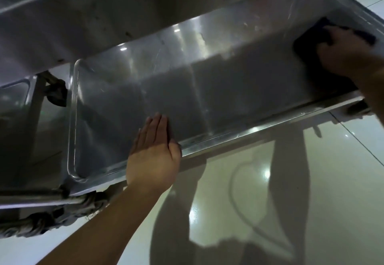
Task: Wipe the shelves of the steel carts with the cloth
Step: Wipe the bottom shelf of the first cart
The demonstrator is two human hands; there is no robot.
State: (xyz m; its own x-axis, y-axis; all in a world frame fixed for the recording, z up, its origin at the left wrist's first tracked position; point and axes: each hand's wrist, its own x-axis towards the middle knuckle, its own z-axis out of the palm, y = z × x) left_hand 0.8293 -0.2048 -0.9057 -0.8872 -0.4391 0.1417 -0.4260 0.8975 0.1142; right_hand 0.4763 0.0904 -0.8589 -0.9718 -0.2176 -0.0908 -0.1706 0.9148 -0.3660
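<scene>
The lower shelf [207, 81] of a steel cart fills the middle of the view, a shallow tray with a raised rim. My left hand [153, 156] lies flat on its near edge, fingers straight and together. At the shelf's far right corner my right hand [342, 50] presses a dark cloth [307, 42] against the steel, its fingers curled over the cloth. The cloth is blurred. An upper shelf [104, 21] overhangs the back of the lower one.
A second steel cart's shelf [25, 123] sits at the left, close to this one. Cart wheels [31, 225] and a frame bar [41, 196] are at the lower left. A glossy tiled floor [270, 192] lies in front, with my shadow on it.
</scene>
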